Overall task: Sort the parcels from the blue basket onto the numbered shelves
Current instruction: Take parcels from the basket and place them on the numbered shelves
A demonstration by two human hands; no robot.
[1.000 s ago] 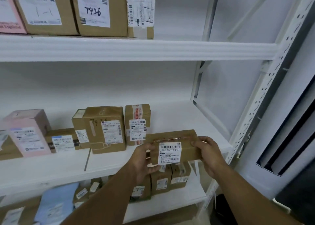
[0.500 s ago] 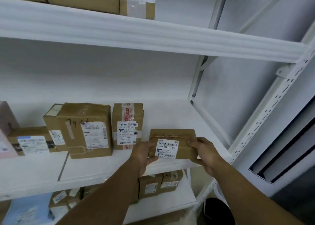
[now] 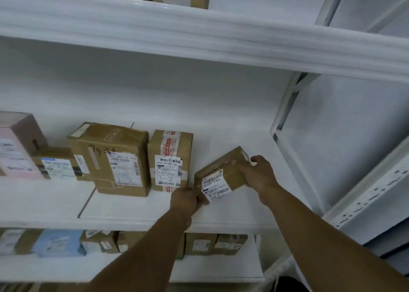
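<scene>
A small brown cardboard parcel (image 3: 221, 172) with a white barcode label lies turned at an angle on the middle shelf (image 3: 232, 212), right of the other boxes. My left hand (image 3: 184, 199) grips its near left corner. My right hand (image 3: 257, 173) holds its far right end, fingers curled over the top. Just left of it stands a taped parcel (image 3: 169, 161) marked 1-2, then a bigger box (image 3: 115, 158) marked 7936 and 1-2. The blue basket is out of view.
More boxes, one pink (image 3: 15, 147), line the shelf's left part. The upper shelf (image 3: 199, 37) carries parcels too, and the lower shelf (image 3: 217, 269) holds several small boxes. A white perforated upright (image 3: 363, 201) bounds the right side.
The parcel has gone deeper onto the shelf and turned, its right end swinging back. Both hands moved with it. The camera has come closer and tipped down.
</scene>
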